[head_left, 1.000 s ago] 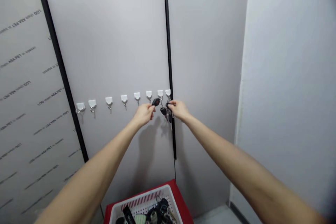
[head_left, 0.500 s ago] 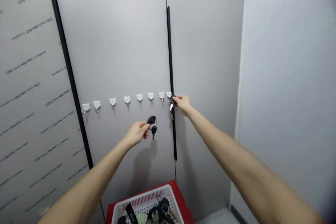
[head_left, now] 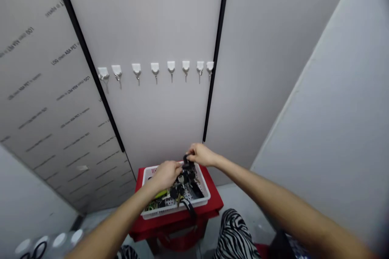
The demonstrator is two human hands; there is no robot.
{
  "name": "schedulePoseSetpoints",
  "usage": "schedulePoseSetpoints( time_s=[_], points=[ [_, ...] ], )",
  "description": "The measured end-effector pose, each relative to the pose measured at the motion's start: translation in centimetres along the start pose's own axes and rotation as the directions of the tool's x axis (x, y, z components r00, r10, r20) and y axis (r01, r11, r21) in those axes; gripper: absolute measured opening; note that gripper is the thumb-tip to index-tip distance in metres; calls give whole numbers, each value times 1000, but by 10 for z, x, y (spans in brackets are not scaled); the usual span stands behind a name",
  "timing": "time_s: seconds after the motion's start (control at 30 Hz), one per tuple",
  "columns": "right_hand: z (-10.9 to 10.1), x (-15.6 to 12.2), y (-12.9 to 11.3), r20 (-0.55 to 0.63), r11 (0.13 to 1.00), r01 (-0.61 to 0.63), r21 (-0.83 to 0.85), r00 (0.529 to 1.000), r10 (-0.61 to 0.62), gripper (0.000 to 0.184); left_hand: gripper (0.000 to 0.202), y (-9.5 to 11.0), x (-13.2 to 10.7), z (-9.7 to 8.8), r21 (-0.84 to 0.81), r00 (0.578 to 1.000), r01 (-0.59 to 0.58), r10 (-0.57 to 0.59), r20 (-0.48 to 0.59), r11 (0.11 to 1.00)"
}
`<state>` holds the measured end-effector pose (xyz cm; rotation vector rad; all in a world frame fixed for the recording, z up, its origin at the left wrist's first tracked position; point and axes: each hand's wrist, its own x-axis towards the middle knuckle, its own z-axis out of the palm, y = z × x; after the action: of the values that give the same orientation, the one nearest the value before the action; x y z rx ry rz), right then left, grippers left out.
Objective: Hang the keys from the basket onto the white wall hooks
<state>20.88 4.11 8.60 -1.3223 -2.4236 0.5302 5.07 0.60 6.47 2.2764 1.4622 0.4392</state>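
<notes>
A white perforated basket (head_left: 203, 201) full of several keys and fobs (head_left: 179, 192) rests on a red stool (head_left: 214, 208) below me. My left hand (head_left: 165, 174) hovers over the basket's middle with curled fingers, and what it holds is hidden. My right hand (head_left: 200, 155) is pinched on a dark key bunch (head_left: 187, 164) at the basket's far rim. A row of several white wall hooks (head_left: 154, 68) on the grey panel above hangs bare.
Black vertical strips (head_left: 214, 60) divide the grey cabinet panels. A film-covered panel (head_left: 36, 101) leans at left. A white wall (head_left: 334, 109) closes in on the right. Zebra-patterned trousers (head_left: 234, 234) show at the bottom. Round white objects (head_left: 45, 245) sit at the lower left.
Both hands dropped from the hooks down to the basket, carrying the keys they took off. The two rightmost hooks are now bare. The view tilted downward.
</notes>
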Motion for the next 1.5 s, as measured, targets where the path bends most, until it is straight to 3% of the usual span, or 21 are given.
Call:
schedulePoseSetpoints(
  time_s=[0.07, 0.13, 0.2, 0.27, 0.33, 0.4, 0.5, 0.6, 0.73, 0.93, 1.07, 1.13, 1.23, 1.33, 1.4, 1.43, 1.5],
  points=[
    [22, -10, 10, 56, 999, -28, -41, 998, 30, 14, 19, -12, -10, 14, 7, 1000, -8, 8, -12, 1000],
    [27, -12, 13, 15, 998, -62, -9, 998, 62, 14, 22, -20, -13, 11, -79, 996, -13, 6, -93, 997],
    [19, -8, 8, -69, 989, -93, 111, 992, 101, 14, 21, -22, -11, -5, -245, 979, 2, -53, -199, 969],
    [5, 3, -5, -111, 937, -118, 328, 981, 162, 27, 23, -18, -4, -29, -476, 957, 34, -166, -238, 879],
    [-10, 15, -25, -114, 799, -94, 594, 973, 199, 41, 37, -9, 3, -54, -695, 948, 44, -250, -197, 717],
    [-23, 27, -47, -97, 600, -29, 799, 980, 177, 49, 49, 4, 8, -76, -826, 957, 6, -243, -158, 563],
    [-35, 36, -74, -62, 391, 25, 920, 995, 81, 52, 55, 23, 12, -96, -885, 974, -79, -152, -166, 459],
    [-35, 38, -86, -31, 321, 16, 947, 999, 42, 53, 56, 32, 12, -97, -876, 978, -87, -129, -167, 474],
    [-24, 37, -85, 6, 310, -22, 950, 999, 52, 52, 56, 27, 10, -87, -854, 975, -41, -167, -148, 518],
    [-17, 39, -82, 28, 297, -43, 954, 998, 53, 52, 55, 18, 11, -81, -893, 983, -78, -118, -144, 443],
    [-17, 40, -83, 26, 318, -39, 947, 999, 43, 51, 54, 19, 12, -79, -894, 982, -62, -132, -133, 444],
    [-9, 38, -80, 29, 370, -50, 928, 998, 61, 51, 54, 13, 10, -73, -878, 981, -33, -153, -121, 478],
    [19, 29, -67, 21, 596, -80, 799, 994, 104, 50, 52, -8, 1, -54, -778, 965, 47, -229, -126, 627],
    [58, 14, -51, -54, 881, -66, 469, 993, 104, 37, 39, -40, -12, -31, -452, 913, 158, -305, -272, 878],
    [81, 6, -44, -104, 972, -50, 232, 992, 75, 26, 24, -58, -19, -16, -181, 900, 235, -284, -331, 955],
    [89, 4, -42, -109, 991, -47, 127, 992, 61, 25, 20, -64, -22, -9, -76, 918, 254, -265, -294, 964],
    [101, 1, -40, -82, 998, -47, -40, 996, 44, 23, 21, -70, -27, 5, 58, 967, 233, -226, -117, 971]
  ],
)
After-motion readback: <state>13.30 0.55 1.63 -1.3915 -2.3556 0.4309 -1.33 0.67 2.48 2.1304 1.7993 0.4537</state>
